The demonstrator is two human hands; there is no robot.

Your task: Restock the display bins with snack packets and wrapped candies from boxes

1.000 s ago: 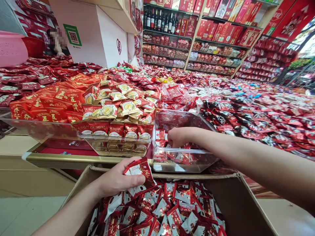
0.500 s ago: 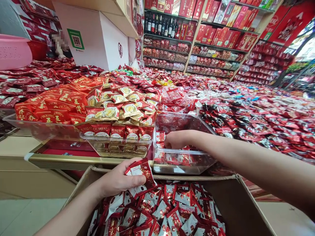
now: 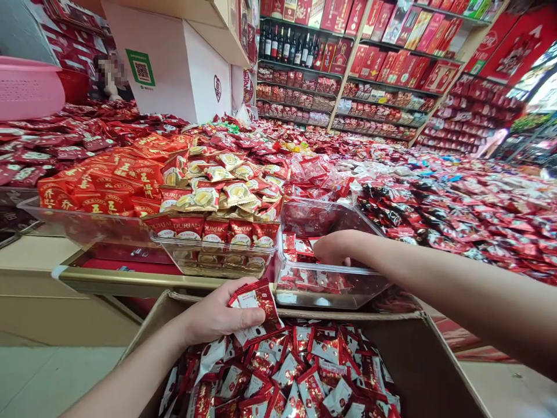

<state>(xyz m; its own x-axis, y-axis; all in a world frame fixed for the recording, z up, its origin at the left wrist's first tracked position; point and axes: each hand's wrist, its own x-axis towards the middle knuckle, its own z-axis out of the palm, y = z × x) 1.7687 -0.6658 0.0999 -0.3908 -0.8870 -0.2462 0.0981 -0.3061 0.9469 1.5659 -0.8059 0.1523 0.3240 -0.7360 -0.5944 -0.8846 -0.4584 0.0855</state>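
My left hand (image 3: 228, 313) is closed around a few red-and-white candy packets (image 3: 256, 307), thumb across their front, over the near left part of an open cardboard box (image 3: 429, 354). Many loose packets (image 3: 300, 371) of the same kind fill that box. Inside a clear plastic bin (image 3: 333, 284) just beyond it, my right hand (image 3: 337, 248) reaches down with curled fingers at a red-and-white packet (image 3: 307, 248). Its fingertips are mostly hidden behind the hand. More of these packets lie in rows on the left side of the bin's floor.
Left of the bin, a clear tray (image 3: 217, 255) is heaped with durian candy packets (image 3: 213, 194); orange-red packets (image 3: 104, 183) lie beyond. Piles of wrapped sweets (image 3: 461, 215) spread to the right. A pink basket (image 3: 28, 90) stands at far left. Shelves with bottles (image 3: 287, 46) rise behind.
My right hand has shifted a little to the right within the bin, and a packet shows at its fingers. My left hand keeps its hold. The view has moved slightly.
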